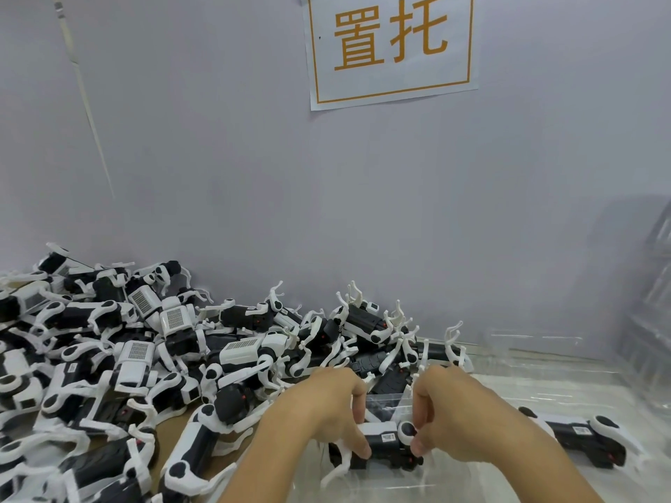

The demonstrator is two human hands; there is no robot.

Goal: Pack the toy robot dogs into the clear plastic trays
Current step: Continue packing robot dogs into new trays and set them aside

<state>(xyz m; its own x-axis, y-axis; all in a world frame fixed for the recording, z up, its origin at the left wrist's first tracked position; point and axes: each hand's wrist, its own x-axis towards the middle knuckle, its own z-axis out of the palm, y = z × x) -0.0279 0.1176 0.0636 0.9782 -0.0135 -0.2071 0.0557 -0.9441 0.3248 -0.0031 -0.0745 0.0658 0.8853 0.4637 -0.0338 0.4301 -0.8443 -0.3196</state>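
Note:
A black-and-white toy robot dog (385,438) lies on its side at the bottom centre, over a clear plastic tray (508,386). My left hand (328,408) grips its left end with thumb and curled fingers. My right hand (448,415) pinches its right end near the round white joint. A second dog (581,435) lies in the tray to the right. A big heap of the same toy dogs (145,357) covers the left and middle of the table.
A grey wall (326,212) closes off the back, with a paper sign (392,45) in orange characters. A stack of clear trays (653,285) stands at the far right. Brown table surface (174,422) shows between the dogs.

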